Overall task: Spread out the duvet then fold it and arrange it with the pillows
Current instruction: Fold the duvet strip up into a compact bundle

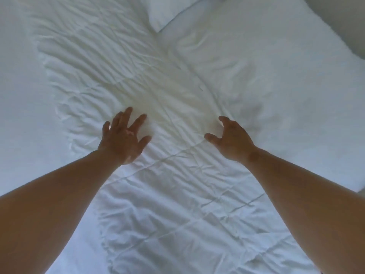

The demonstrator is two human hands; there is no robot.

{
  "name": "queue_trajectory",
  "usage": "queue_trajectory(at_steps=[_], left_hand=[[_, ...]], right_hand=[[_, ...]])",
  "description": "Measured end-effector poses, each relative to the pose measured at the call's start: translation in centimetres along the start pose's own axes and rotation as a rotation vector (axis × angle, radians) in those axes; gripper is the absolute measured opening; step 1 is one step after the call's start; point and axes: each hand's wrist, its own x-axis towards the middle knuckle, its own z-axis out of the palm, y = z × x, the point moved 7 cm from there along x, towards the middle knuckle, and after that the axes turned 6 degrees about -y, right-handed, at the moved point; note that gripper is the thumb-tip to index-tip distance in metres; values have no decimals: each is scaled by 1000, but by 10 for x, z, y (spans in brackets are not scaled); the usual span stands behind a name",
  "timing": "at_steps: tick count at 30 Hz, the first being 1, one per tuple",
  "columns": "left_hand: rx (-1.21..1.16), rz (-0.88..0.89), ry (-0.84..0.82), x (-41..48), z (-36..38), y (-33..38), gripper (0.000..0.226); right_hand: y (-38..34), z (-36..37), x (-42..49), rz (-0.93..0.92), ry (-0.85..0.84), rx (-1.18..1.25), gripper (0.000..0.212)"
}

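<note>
A white, creased duvet lies as a long folded band across the bed, running from the near edge up toward the far left. My left hand hovers over or touches it with fingers spread and straight. To its right, my right hand reaches over the duvet with fingers loosely bent and nothing in them. One white pillow lies flat at the right, beside the duvet. The corner of a second pillow shows at the top.
The white bed sheet stretches out to the left of the duvet. The bed's right edge curves down the right side, with grey floor or wall beyond it.
</note>
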Motion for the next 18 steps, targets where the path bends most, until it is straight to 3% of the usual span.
queue_trajectory(at_steps=[5, 9, 13, 16, 18], left_hand=[[-21, -69, 54, 63, -9, -25, 71], [-123, -160, 35, 102, 29, -19, 73], [-175, -211, 71, 108, 69, -16, 74], [-228, -210, 134, 105, 65, -20, 73], [-234, -230, 163, 102, 59, -21, 72]], right_hand=[[-62, -6, 93, -16, 8, -1, 77], [-102, 4, 154, -69, 51, -62, 49], [-96, 28, 178, -34, 67, 64, 69], [-89, -5, 180, -135, 206, -130, 65], [-75, -28, 183, -105, 317, -216, 66]])
